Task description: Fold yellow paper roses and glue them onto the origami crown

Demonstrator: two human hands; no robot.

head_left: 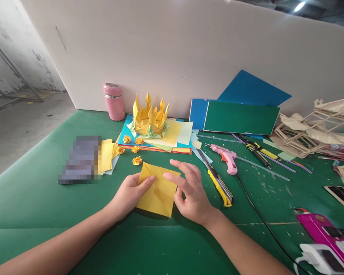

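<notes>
A square sheet of yellow paper (162, 196) with diagonal crease lines is in front of me, above the green table. My left hand (133, 191) pinches its left side, thumb on top and the other fingers behind. Over the right edge of the sheet is my right hand (192, 191), its fingers spread and partly bent; I cannot tell whether any fingertip touches the paper. Just beyond the sheet lie several small folded yellow paper roses (137, 160). Farther back stands a yellow folded-paper crown (150, 118) with pale green paper leaves around its base.
A yellow utility knife (219, 187) and a pink glue gun (225, 156) with a trailing cord lie right. Yellow sheets (106, 156) and a blurred dark object (83, 160) lie left. A pink flask (114, 103) stands behind. A magenta power strip (318, 229) sits front right.
</notes>
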